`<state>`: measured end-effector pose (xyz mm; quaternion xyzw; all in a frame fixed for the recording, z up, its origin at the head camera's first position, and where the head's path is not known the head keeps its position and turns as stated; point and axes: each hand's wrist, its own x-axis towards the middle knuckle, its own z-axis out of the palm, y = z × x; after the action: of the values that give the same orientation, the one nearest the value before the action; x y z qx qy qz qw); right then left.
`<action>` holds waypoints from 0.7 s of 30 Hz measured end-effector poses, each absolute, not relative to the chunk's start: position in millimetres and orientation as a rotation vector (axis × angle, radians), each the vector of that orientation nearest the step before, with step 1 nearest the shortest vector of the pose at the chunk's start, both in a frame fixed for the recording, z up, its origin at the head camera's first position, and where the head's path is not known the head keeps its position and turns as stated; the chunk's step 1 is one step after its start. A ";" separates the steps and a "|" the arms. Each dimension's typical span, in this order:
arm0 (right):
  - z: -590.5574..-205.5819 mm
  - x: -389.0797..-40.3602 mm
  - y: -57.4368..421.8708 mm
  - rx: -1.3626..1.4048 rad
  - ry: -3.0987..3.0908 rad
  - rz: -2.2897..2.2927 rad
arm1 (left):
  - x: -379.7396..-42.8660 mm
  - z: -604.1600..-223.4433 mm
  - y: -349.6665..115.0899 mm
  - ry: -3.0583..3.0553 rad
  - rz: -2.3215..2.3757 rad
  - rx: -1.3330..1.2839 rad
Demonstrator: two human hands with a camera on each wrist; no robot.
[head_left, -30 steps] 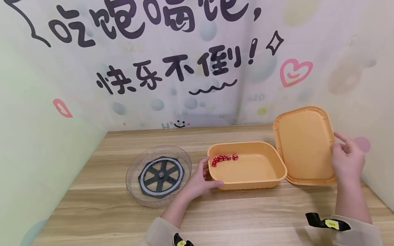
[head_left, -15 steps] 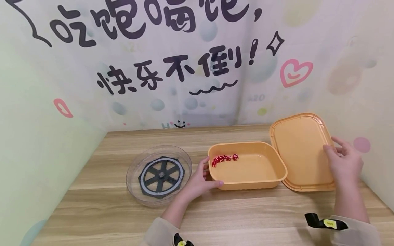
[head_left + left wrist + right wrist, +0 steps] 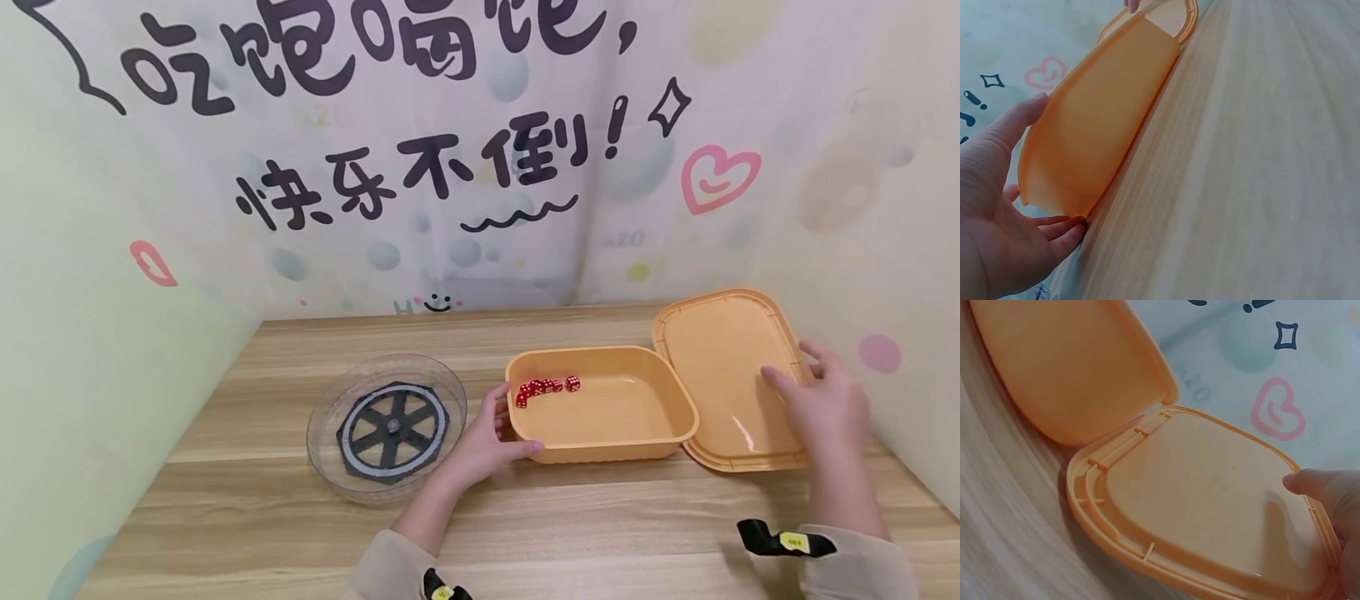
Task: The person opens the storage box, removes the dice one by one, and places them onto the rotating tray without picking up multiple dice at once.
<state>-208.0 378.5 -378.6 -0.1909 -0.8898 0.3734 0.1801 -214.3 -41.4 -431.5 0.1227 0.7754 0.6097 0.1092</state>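
An orange plastic box stands on the table in the head view, with several red dice in its left part. My left hand grips the box's left end. Its thumb lies at the front side near the rim, and its fingers wrap the end wall, as the left wrist view shows of the box. Right of the box, the orange lid lies slightly tilted with its ribbed side up. My right hand pinches the lid's right edge, thumb on top; the other fingers are mostly hidden in the right wrist view.
Left of my left hand is a clear round dish with a dark spoked wheel-like piece inside. A printed cloth hangs behind the wooden table. Pale walls stand at both sides.
My right hand has tilted the lid down toward the table and shifted it slightly left, closer to the box. The left hand, box and dice have stayed in place.
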 end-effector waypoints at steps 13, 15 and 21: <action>-391.5 -213.3 388.3 -0.391 -2.694 0.901 | -213.3 -430.2 -41.1 2.280 1.796 0.370; -394.0 -214.3 389.1 -0.371 -2.707 0.875 | -213.0 -430.1 -41.3 2.286 1.793 0.379; -399.8 -215.4 391.1 -0.313 -2.735 0.860 | -212.9 -430.8 -41.6 2.290 1.787 0.389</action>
<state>-215.4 391.1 -399.8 -0.1075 -0.9405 0.2958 0.1283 -212.9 -41.6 -430.8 0.1320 0.7770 0.6065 0.1051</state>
